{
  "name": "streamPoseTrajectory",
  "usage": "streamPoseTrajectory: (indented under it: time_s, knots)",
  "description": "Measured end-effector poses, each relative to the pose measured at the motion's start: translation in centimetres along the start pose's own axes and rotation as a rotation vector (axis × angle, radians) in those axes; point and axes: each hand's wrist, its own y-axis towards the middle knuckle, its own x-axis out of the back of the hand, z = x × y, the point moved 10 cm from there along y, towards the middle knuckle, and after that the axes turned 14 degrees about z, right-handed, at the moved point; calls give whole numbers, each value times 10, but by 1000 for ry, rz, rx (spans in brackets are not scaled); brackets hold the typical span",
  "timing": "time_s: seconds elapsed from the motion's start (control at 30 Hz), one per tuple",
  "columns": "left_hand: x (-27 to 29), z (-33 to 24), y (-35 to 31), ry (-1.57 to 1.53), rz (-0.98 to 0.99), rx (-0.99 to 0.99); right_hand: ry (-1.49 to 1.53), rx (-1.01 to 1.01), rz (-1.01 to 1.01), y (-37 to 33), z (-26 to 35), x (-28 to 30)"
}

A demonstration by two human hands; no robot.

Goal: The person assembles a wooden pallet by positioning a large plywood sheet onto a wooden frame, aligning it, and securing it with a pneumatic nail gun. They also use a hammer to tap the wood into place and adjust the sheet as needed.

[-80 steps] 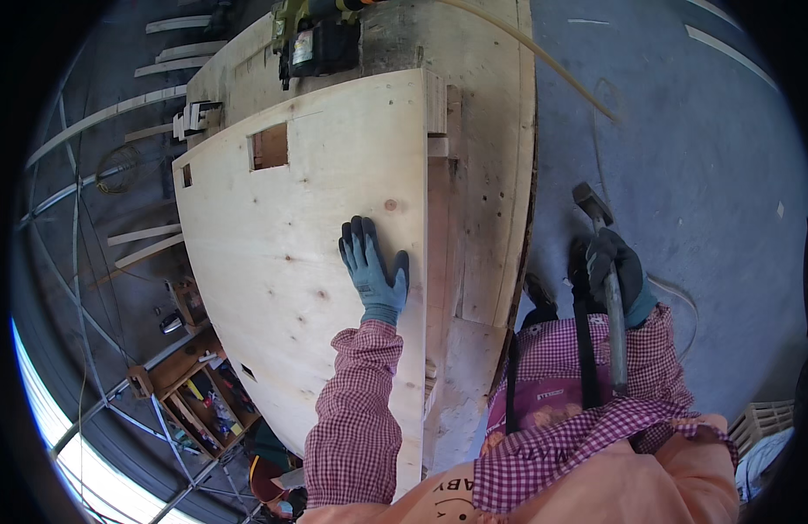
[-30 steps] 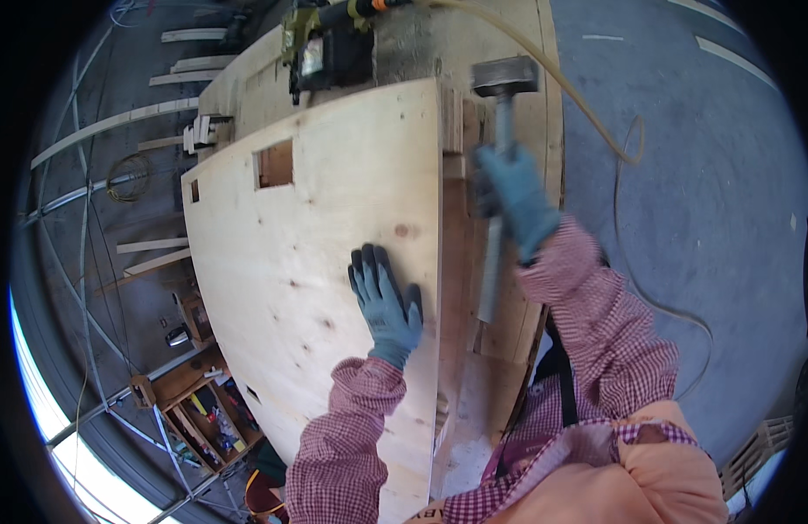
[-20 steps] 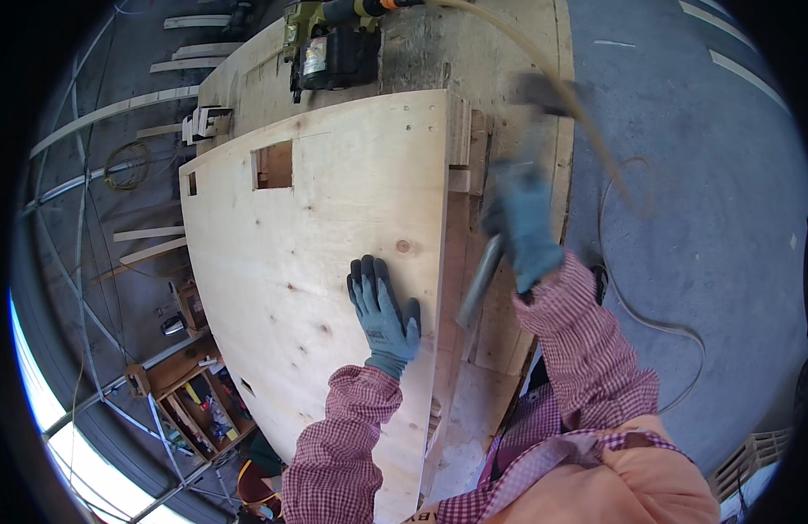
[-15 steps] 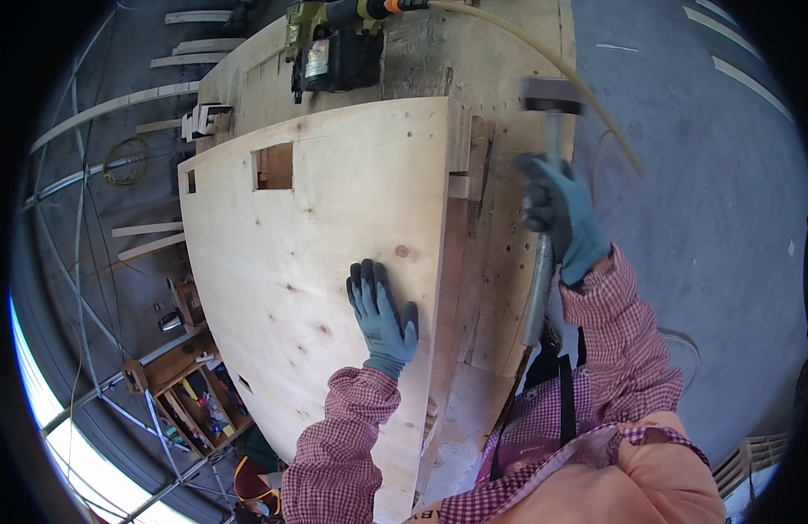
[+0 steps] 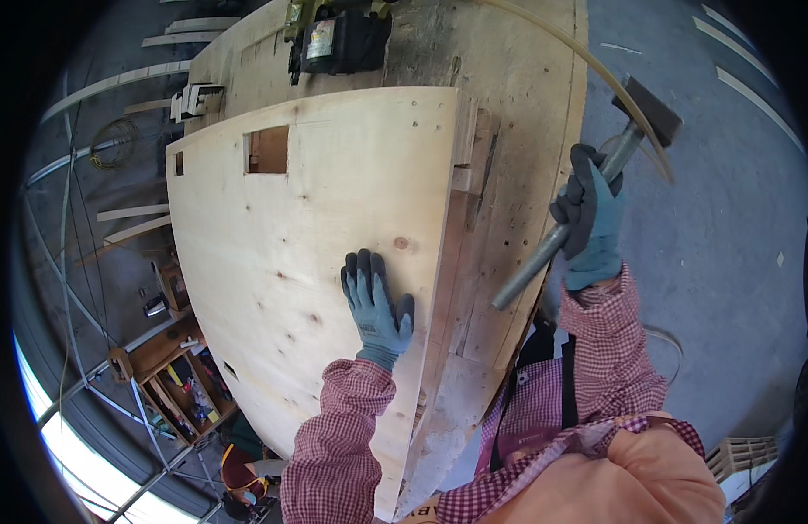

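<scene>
A pale plywood panel (image 5: 247, 236) with a curved far edge and a few square cutouts lies across the middle. My left hand (image 5: 375, 306), in a blue and dark grey glove, rests flat on it near its right edge, fingers stretched out. Off the panel's right side, my gloved right hand (image 5: 592, 214) is wrapped round the metal handle of a hammer (image 5: 531, 266). The dark block-shaped head is up and to the right of the hand, and the handle's end slants down to the left. The hammer is apart from the panel.
Under the panel lies a worn wooden worktop (image 5: 517, 113). A black and olive nail gun (image 5: 343, 39) sits on it at the far side, and a yellowish hose (image 5: 587, 52) arcs near the hammer head. A wooden tool box (image 5: 181, 384) stands at left by metal tubing.
My right hand has moved slightly right and turned, so the hammer has swung from upright to slanted, its head now farther right. My left hand stays flat on the panel.
</scene>
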Motion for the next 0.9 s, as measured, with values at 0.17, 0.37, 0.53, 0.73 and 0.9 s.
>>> streamPoseTrajectory:
  time_s: [0.17, 0.37, 0.53, 0.73, 0.9]
  knots:
    - [-1, 0, 7, -6, 28, 29, -140, -477, 134, -27, -65, -41]
    - [4, 2, 4, 8, 26, 40, -47, -275, -56, -48, -48, -15]
    - [6, -4, 5, -9, 38, 15, -189, -531, 149, -72, -97, -56]
    - [5, 2, 1, -36, 34, 70, -207, -543, 45, -114, -79, -21]
    - [21, 8, -4, -95, 3, 136, -394, -641, 365, -175, -77, -43]
